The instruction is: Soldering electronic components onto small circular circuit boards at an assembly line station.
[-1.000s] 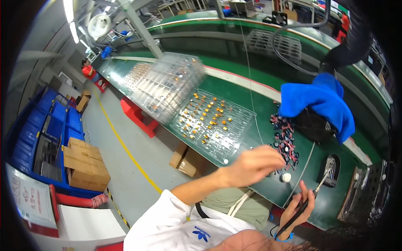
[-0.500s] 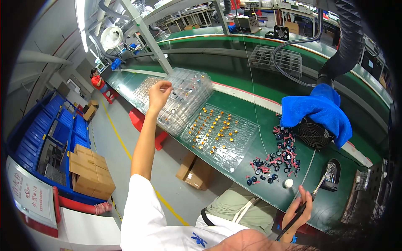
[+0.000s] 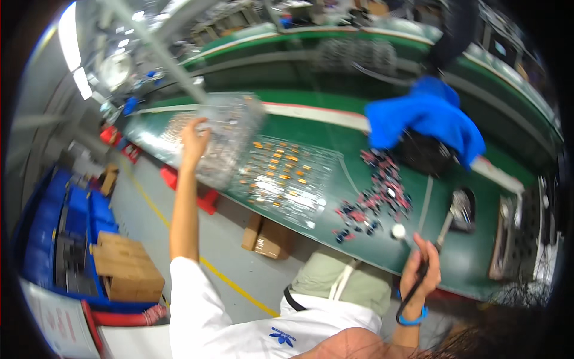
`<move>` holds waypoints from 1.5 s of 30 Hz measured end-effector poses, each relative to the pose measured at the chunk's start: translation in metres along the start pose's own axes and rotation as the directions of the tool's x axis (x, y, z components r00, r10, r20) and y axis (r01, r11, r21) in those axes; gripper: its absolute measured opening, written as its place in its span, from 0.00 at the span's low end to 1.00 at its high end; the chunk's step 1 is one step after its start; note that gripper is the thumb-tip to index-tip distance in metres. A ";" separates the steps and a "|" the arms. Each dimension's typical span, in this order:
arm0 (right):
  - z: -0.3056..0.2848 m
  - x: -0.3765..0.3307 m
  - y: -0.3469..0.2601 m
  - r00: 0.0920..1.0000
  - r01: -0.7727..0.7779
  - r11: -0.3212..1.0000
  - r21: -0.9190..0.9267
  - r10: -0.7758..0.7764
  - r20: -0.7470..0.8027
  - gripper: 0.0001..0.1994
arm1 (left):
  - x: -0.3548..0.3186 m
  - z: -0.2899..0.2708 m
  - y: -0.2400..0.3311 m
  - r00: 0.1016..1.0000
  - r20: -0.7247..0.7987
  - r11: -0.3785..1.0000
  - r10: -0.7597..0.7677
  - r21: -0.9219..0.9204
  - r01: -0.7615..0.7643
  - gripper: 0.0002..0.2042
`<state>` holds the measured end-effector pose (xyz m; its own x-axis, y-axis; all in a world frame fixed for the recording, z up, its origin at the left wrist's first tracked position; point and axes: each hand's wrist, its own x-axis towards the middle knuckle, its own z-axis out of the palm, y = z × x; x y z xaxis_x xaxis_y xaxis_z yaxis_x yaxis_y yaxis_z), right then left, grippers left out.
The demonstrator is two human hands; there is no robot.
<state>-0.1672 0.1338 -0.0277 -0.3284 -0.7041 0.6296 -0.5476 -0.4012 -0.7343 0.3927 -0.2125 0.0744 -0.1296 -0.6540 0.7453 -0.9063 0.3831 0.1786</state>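
Note:
My left hand [image 3: 194,142] is over a stack of clear plastic trays [image 3: 230,134] at the left of the green bench. Its fingers are bent together, and blur hides whatever may be between them. My right hand [image 3: 420,274] grips a soldering iron [image 3: 443,231] with a black handle, its tip end pointing up towards a small iron stand [image 3: 461,209]. Between the hands lies a clear tray [image 3: 332,173] with rows of small orange-yellow parts. Small dark round parts with pinkish-red leads [image 3: 388,188] are heaped to its right, near a white round piece [image 3: 398,231].
A blue cloth [image 3: 418,113] drapes over a black round fan-like grille [image 3: 424,152] behind the heap. A metal box with holes [image 3: 523,233] stands at the right. Cardboard boxes [image 3: 128,269] and blue bins [image 3: 42,221] are at the left; a red stool [image 3: 207,201] sits below the bench edge.
The view has shifted and blurred, so the bench appears further left and higher. My left hand is still over the tray stack; the soldering iron remains in my right hand.

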 end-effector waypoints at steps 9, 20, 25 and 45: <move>0.004 0.018 -0.005 0.993 0.112 0.991 -0.078 -0.109 0.044 0.14 | -0.106 0.004 0.349 0.863 0.276 0.730 0.423 -0.668 -0.144 0.14; -0.001 0.033 -0.020 0.996 0.076 0.990 -0.117 -0.071 0.046 0.17 | -0.119 0.023 0.411 0.801 0.342 0.773 0.491 -0.595 -0.220 0.14; -0.017 0.026 -0.017 0.998 0.059 0.980 -0.191 -0.052 0.040 0.17 | -0.122 0.047 0.429 0.764 0.354 0.755 0.539 -0.606 -0.251 0.13; 0.003 0.021 -0.003 0.969 0.210 0.961 -0.181 -0.178 0.173 0.23 | -0.139 0.050 0.436 0.884 0.253 0.612 0.394 -0.789 -0.047 0.14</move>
<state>-0.1700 0.1179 -0.0129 -0.0869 -0.7119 0.6968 -0.7345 -0.4268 -0.5276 -0.0046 0.0131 0.0162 -0.5734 -0.5921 0.5662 -0.2312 0.7800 0.5815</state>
